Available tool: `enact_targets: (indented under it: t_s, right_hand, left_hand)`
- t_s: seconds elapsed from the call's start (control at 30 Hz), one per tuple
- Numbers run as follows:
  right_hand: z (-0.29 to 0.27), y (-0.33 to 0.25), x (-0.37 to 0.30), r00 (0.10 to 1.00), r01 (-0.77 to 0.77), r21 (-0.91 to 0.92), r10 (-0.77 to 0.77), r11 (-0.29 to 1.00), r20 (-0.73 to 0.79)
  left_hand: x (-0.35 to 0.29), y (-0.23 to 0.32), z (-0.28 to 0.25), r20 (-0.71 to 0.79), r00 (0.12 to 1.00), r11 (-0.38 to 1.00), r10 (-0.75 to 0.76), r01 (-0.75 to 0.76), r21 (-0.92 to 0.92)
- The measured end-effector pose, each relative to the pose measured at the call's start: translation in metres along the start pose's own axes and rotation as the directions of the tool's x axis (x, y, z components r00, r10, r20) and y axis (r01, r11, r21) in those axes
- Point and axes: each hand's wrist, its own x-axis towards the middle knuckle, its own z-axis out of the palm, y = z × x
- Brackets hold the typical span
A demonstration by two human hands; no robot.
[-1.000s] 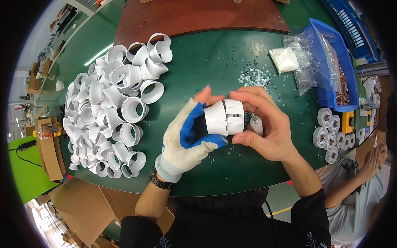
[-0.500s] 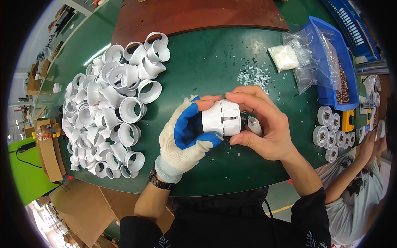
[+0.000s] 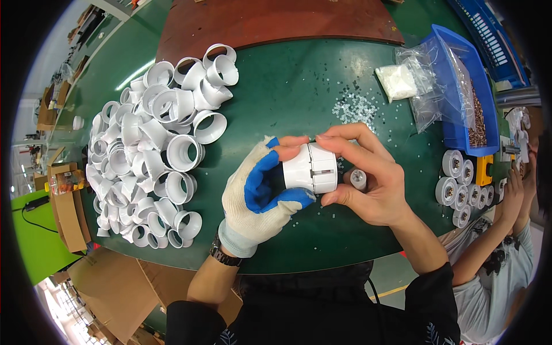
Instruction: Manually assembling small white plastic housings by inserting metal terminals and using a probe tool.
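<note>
Over the green table I hold a white plastic cylindrical housing [image 3: 298,168] between both hands, its axis lying sideways. A seam runs round it, and a small rectangular slot shows on its right part. My left hand [image 3: 253,192], in a white knit glove with a blue palm and bare fingertips, is closed on the housing's left part. My bare right hand [image 3: 374,181] pinches the right part between thumb and fingers. A slim translucent tube-like piece [image 3: 358,179] is tucked in the right palm, its round end showing; the rest of it is hidden.
A heap of white plastic collars [image 3: 131,129] covers the table's left side. Tiny clear rings [image 3: 356,108] lie scattered ahead. At right are a white-filled bag [image 3: 397,82], a blue bin [image 3: 457,141] of small copper-coloured parts, round white pieces [image 3: 445,190] and a co-worker's arms [image 3: 506,213].
Both hands have shifted slightly right with the housing. The tube-like piece in my right hand has turned, so its end now faces up more.
</note>
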Motion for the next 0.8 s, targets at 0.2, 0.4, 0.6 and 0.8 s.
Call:
enact_targets:
  t_s: [0.2, 0.4, 0.6, 0.8]
  right_hand:
    - [0.004, 0.000, -0.004, 1.000, -0.020, -0.005, 0.020, 1.000, -0.020]
    - [0.001, 0.003, -0.002, 0.998, -0.055, 0.085, 0.052, 0.995, 0.040]
    - [0.011, -0.018, 0.000, 0.999, -0.028, 0.076, 0.030, 0.997, -0.028]
    - [0.024, -0.082, -0.007, 0.963, 0.269, 0.616, -0.212, 0.740, -0.166]
  left_hand:
    - [0.000, -0.003, -0.006, 0.034, 0.995, 0.960, 0.093, -0.098, 0.261]
    - [0.000, 0.000, -0.019, 0.134, 0.991, 0.874, 0.030, -0.091, 0.477]
    - [0.020, 0.060, -0.017, 0.467, 0.878, 0.535, 0.108, -0.447, 0.717]
    - [0.089, 0.100, -0.132, 0.230, 0.885, 0.268, 0.406, -0.355, 0.896]
